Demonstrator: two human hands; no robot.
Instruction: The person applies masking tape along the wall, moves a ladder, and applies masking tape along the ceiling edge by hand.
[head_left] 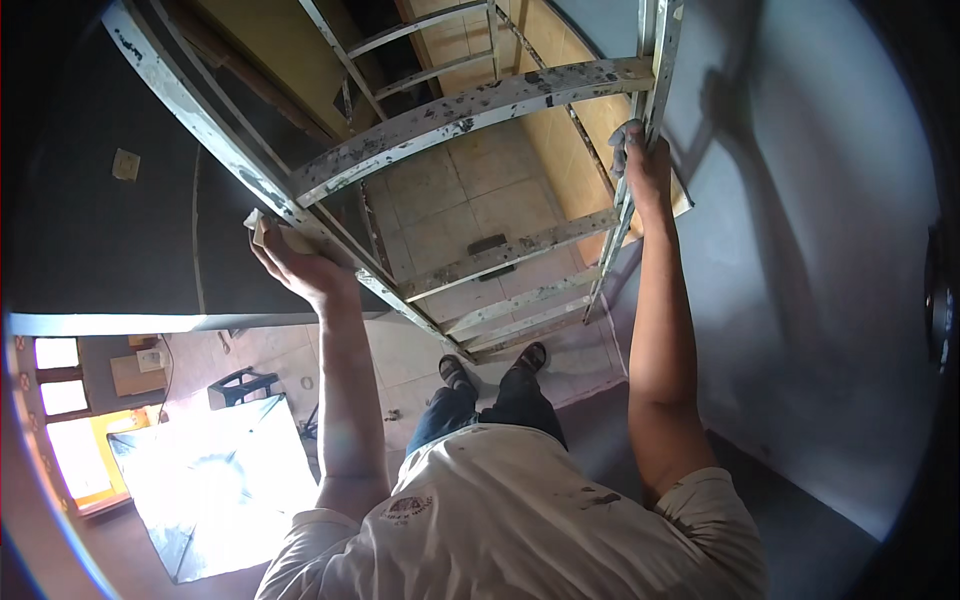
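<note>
1. one paint-spattered metal ladder [470,110] fills the upper middle of the view. it stands on the tiled floor [440,200] far below and leans between a dark wall [100,200] on the left and a pale wall [800,250] on the right. i count two side rails and about six rungs in view on this side, with more rungs of a second section behind. it looks stiff and fairly heavy, and the flaky paint gives a rough, not slippery, surface. the side rails look like the surest place to take hold.

2. one person is on the ladder, seen from above: a stained white shirt [520,520], dark trousers, and two feet in sandals [495,362] on a low rung.

3. one square light panel [210,480] glares brightly on the floor at lower left, near a small dark stool [243,383].

4. the right hand [640,160] is up on the right side rail, fingers wrapped closed around it, well above the shoulder.

5. the left hand [295,260] is against the left side rail, fingers curled around one small pale block [268,232], perhaps a sanding pad, pressed to the underside of the rail. i cannot tell exactly what the block is. being small, it likely handles light and easy in one hand.

6. one small pale plate [126,164] is on the dark wall, well apart from both hands.
</note>
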